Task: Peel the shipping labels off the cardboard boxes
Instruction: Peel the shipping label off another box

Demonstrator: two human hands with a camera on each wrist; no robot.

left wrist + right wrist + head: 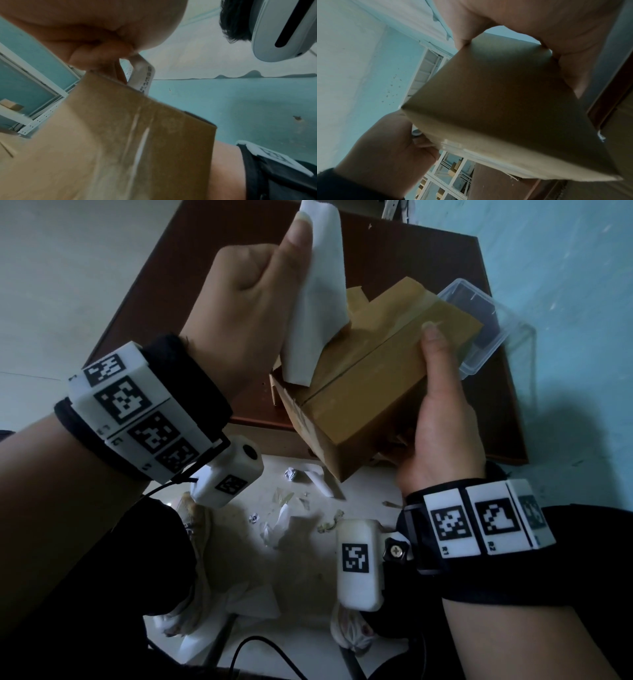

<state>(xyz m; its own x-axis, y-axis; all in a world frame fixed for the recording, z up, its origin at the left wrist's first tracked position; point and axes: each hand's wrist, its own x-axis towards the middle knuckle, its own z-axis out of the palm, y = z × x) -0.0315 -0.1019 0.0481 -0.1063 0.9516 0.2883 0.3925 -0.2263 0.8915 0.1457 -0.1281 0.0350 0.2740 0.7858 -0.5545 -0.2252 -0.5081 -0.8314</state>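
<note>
A brown taped cardboard box [359, 392] is held in the air over a table edge. My right hand [442, 419] grips its right end, thumb lying on the top face. My left hand [260, 289] pinches a white shipping label [318, 299] between thumb and fingers and holds it pulled up and curled; its lower end still meets the box top near the left corner. In the left wrist view the label [142, 73] shows printed text beside the box [120, 142]. The right wrist view shows the box [496, 101] from below, with my left hand [388, 146] beside it.
A dark brown table [205, 285] lies under the box, with a clear plastic container [486, 316] on it at the right. Scraps of torn paper [291, 508] litter the pale floor below. White metal shelving [34, 94] stands against a blue wall.
</note>
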